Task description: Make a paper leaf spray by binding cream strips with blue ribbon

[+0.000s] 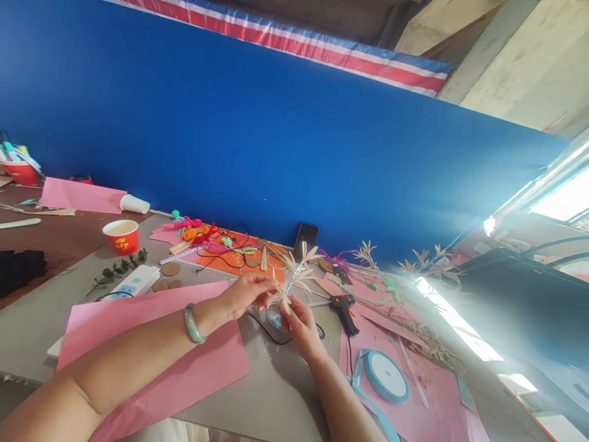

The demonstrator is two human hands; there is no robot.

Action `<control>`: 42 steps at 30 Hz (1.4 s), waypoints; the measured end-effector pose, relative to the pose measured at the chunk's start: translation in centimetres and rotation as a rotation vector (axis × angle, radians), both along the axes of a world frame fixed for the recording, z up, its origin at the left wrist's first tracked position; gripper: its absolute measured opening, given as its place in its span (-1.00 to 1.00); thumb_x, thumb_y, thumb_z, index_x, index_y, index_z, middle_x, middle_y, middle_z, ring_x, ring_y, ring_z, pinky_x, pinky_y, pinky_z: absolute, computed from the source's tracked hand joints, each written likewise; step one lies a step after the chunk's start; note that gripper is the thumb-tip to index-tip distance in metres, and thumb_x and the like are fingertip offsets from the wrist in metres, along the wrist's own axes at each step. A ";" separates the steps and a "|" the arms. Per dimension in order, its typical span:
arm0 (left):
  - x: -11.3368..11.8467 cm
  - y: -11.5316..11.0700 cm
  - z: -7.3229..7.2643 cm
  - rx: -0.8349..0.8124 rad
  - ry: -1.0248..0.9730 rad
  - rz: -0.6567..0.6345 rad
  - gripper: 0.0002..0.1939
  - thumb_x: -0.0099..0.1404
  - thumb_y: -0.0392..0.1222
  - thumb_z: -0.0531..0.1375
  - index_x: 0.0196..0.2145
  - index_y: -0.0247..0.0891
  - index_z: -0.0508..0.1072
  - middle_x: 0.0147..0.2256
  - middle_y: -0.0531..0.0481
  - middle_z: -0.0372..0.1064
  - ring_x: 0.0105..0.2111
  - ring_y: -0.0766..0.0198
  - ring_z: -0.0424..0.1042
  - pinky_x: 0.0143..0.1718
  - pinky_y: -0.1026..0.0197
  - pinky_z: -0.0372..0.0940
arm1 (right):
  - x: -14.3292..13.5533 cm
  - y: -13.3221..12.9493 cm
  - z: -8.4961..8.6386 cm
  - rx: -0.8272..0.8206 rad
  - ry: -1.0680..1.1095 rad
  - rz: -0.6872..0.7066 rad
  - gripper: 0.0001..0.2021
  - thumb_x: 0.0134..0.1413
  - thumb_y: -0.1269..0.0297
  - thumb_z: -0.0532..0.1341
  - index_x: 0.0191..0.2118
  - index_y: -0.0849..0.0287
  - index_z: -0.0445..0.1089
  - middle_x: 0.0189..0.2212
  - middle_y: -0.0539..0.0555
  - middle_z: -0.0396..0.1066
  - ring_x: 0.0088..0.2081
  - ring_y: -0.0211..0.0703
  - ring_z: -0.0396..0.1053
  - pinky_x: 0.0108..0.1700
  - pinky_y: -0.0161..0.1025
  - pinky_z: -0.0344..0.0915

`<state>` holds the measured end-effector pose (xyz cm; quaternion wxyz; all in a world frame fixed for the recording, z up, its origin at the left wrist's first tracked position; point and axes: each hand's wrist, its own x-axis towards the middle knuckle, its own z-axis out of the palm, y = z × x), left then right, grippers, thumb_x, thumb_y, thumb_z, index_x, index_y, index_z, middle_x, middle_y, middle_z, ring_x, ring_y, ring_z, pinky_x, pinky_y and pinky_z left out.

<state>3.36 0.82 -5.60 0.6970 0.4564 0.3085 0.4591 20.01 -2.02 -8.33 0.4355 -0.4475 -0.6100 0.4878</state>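
My left hand [252, 291], with a pale green bangle [194, 324] on its wrist, pinches the lower part of a dried leaf stem [293, 277] from the left. From the right, my right hand [299, 320] grips the same stem near its bottom leaves, fingers pressed together. Pale beige leaves fan out at the top of the stem, and its middle is wrapped in something light blue. Just right of my right hand lies a black glue gun [344, 314]. A roll of light blue ribbon [385, 376] rests on pink paper farther right.
Pink paper [184, 362] lies under my left forearm. A red paper cup [121, 237], a white power strip [133, 282] and a green sprig [120, 267] are at the left. Colourful pipe cleaners [196, 230] and a phone [306, 239] are along the blue partition [276, 135]. Dried stems [427, 344] lie right.
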 end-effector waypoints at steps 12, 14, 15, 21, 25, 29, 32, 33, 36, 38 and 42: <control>-0.3 0.2 0.1 -0.008 0.014 0.076 -0.61 0.15 0.05 0.21 -0.28 -0.39 0.45 -0.54 -0.02 0.41 -0.71 0.46 0.24 -0.72 0.40 0.02 | -0.1 -0.1 0.5 0.043 -0.002 -0.029 -0.58 0.03 -0.13 0.14 -0.52 0.15 0.20 -0.72 -0.11 0.06 -0.62 -0.33 -0.05 -0.57 -0.34 -0.06; -0.4 0.4 0.2 0.059 0.026 0.170 -0.61 0.16 0.07 0.19 -0.33 -0.38 0.44 -0.61 0.04 0.34 -0.73 0.48 0.19 -0.73 0.40 -0.03 | 0.0 0.1 0.2 0.053 0.016 -0.041 -0.59 0.02 -0.14 0.14 -0.49 0.15 0.24 -0.72 -0.11 0.06 -0.62 -0.33 -0.04 -0.57 -0.34 -0.06; -0.5 0.5 0.2 0.086 0.030 0.212 -0.62 0.15 0.08 0.20 -0.36 -0.37 0.44 -0.63 0.07 0.31 -0.73 0.49 0.16 -0.73 0.40 -0.05 | 0.1 0.2 0.1 0.060 0.025 -0.049 -0.60 0.02 -0.13 0.14 -0.48 0.16 0.26 -0.72 -0.11 0.07 -0.62 -0.32 -0.04 -0.58 -0.34 -0.06; -0.8 1.6 -0.3 0.115 0.040 0.396 -0.66 0.01 0.01 0.32 -0.45 -0.32 0.38 -0.63 0.13 0.26 -0.67 0.48 0.17 -0.65 0.39 0.00 | 0.9 0.7 -1.3 0.094 0.097 -0.094 -0.66 0.06 -0.04 0.15 -0.45 0.17 0.30 -0.70 -0.10 0.13 -0.64 -0.33 0.01 -0.57 -0.34 -0.01; -0.8 1.7 -0.3 0.078 0.071 0.396 -0.62 0.05 0.08 0.28 -0.42 -0.34 0.40 -0.56 0.09 0.29 -0.62 0.47 0.21 -0.60 0.37 0.04 | 1.2 0.8 -1.8 0.048 0.138 -0.059 -0.67 0.06 -0.04 0.15 -0.41 0.17 0.31 -0.69 -0.11 0.12 -0.65 -0.33 0.02 -0.58 -0.35 -0.02; -0.7 1.3 0.0 0.010 0.094 0.192 -0.53 0.10 0.18 0.21 -0.34 -0.37 0.46 -0.46 0.01 0.34 -0.59 0.46 0.25 -0.57 0.37 0.07 | 1.1 0.5 -1.4 0.042 0.118 -0.016 -0.70 0.11 -0.01 0.13 -0.37 0.16 0.30 -0.68 -0.12 0.12 -0.63 -0.34 0.02 -0.55 -0.35 -0.02; -0.7 0.8 0.1 -0.028 0.042 -0.016 -0.54 0.11 0.15 0.23 -0.31 -0.37 0.46 -0.47 -0.01 0.37 -0.60 0.47 0.26 -0.56 0.36 0.08 | 0.9 0.0 -0.7 0.079 0.012 -0.022 -0.70 0.14 0.00 0.10 -0.37 0.16 0.31 -0.67 -0.11 0.15 -0.61 -0.32 0.05 -0.51 -0.34 0.03; -0.8 0.7 0.1 -0.038 0.024 -0.065 -0.57 0.10 0.11 0.25 -0.30 -0.37 0.46 -0.48 -0.02 0.38 -0.61 0.47 0.26 -0.56 0.36 0.08 | 0.8 -0.2 -0.5 0.097 -0.031 -0.029 -0.70 0.15 0.01 0.09 -0.37 0.16 0.31 -0.67 -0.11 0.15 -0.60 -0.31 0.07 -0.50 -0.34 0.05; -0.9 0.4 0.3 -0.048 -0.005 -0.149 -0.63 0.04 -0.02 0.33 -0.29 -0.35 0.43 -0.45 -0.04 0.42 -0.62 0.46 0.27 -0.57 0.35 0.10 | 0.8 -0.3 -0.1 0.152 -0.129 -0.036 -0.69 0.17 0.02 0.06 -0.39 0.16 0.31 -0.68 -0.11 0.15 -0.59 -0.29 0.09 -0.47 -0.32 0.07; -0.9 0.2 0.4 -0.045 -0.024 -0.163 -0.65 0.01 -0.09 0.36 -0.30 -0.34 0.43 -0.45 -0.04 0.43 -0.62 0.46 0.27 -0.57 0.35 0.10 | 0.9 -0.3 -0.1 0.171 -0.162 -0.028 -0.69 0.19 0.02 0.04 -0.38 0.15 0.31 -0.68 -0.11 0.15 -0.59 -0.28 0.09 -0.46 -0.32 0.07; -0.7 0.1 0.4 -0.051 -0.035 -0.147 -0.63 -0.06 -0.18 0.41 -0.29 -0.33 0.44 -0.48 -0.01 0.44 -0.62 0.46 0.28 -0.57 0.35 0.10 | 0.8 -0.3 0.2 0.188 -0.186 -0.034 -0.69 0.20 0.03 0.03 -0.42 0.14 0.28 -0.67 -0.09 0.16 -0.57 -0.26 0.10 -0.45 -0.31 0.08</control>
